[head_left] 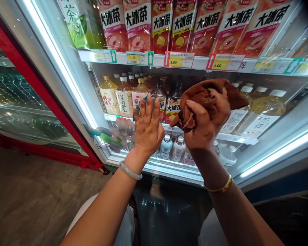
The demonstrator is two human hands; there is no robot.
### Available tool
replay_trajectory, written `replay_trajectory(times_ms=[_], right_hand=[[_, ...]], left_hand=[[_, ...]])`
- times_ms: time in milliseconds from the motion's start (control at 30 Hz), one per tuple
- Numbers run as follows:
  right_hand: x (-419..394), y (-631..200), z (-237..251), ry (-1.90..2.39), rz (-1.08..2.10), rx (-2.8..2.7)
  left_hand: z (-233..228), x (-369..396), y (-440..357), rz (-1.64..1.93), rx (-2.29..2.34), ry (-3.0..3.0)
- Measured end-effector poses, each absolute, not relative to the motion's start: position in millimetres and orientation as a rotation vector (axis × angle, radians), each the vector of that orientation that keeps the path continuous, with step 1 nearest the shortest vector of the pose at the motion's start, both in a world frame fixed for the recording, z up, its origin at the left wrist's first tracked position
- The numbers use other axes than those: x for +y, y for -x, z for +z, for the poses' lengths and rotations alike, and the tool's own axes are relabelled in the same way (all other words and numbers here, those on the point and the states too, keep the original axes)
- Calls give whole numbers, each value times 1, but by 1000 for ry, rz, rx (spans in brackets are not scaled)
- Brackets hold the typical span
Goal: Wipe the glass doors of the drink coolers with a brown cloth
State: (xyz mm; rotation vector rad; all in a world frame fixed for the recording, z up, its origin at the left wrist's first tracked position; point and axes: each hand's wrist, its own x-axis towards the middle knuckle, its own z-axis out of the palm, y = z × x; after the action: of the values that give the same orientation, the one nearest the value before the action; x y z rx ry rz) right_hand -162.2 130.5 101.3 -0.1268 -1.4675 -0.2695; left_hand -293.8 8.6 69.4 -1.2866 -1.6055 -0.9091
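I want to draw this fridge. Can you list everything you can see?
cloth: one, brown, bunched against the glass
cartons: a row, red and white, one green, top shelf
price tags: several, yellow on red or green, shelf edge
bottles: many, yellow and amber tea, middle shelf
small bottles: several, white caps, bottom shelf
red frame: one, at left
bangles: one pale, one gold, on wrists
left hand: flat on the glass
right hand: gripping the cloth

1 head camera is looking forward and down, sitting close to the fridge door (74, 89), shelves (200, 62) tilting right.
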Motion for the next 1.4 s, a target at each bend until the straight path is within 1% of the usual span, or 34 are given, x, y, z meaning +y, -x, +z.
replay_trajectory(times_ms=[167, 233, 333, 433, 500, 667, 733, 833, 967, 1067, 1167, 1233, 1300, 1400], right_hand=[[105, 179, 74, 34, -329, -1647], [101, 180, 70, 6, -334, -1716], [111, 172, 86, 1, -304, -1670], [124, 164, 107, 109, -222, -1474], [124, 166, 108, 141, -213, -1430], [100, 183, 73, 40, -257, -1708], [98, 183, 69, -8, -273, -1780], [114, 170, 86, -39, -295, -1717], [134, 155, 114, 95, -266, -1458], [125, 161, 104, 125, -268, -1490], [110, 170, 82, 49, -293, -1667], [110, 169, 77, -28, -302, -1769], [122, 160, 85, -50, -286, -1745], [144, 145, 106, 42, -271, -1541]], left_hand=[[67, 11, 299, -904, -1606, 1314], [68, 8, 303, -889, -1601, 1314], [72, 3, 306, -868, -1607, 1283], [76, 0, 308, -891, -1605, 1283], [76, 0, 308, -910, -1611, 1295], [72, 2, 309, -915, -1633, 1307], [72, 1, 310, -903, -1630, 1307], [74, -1, 310, -902, -1632, 1287], [75, 0, 307, -917, -1623, 1289], [73, 5, 303, -898, -1607, 1298], [71, 8, 301, -867, -1591, 1323], [72, 8, 301, -848, -1601, 1325], [75, 6, 301, -828, -1616, 1316], [80, 3, 299, -823, -1613, 1316]])
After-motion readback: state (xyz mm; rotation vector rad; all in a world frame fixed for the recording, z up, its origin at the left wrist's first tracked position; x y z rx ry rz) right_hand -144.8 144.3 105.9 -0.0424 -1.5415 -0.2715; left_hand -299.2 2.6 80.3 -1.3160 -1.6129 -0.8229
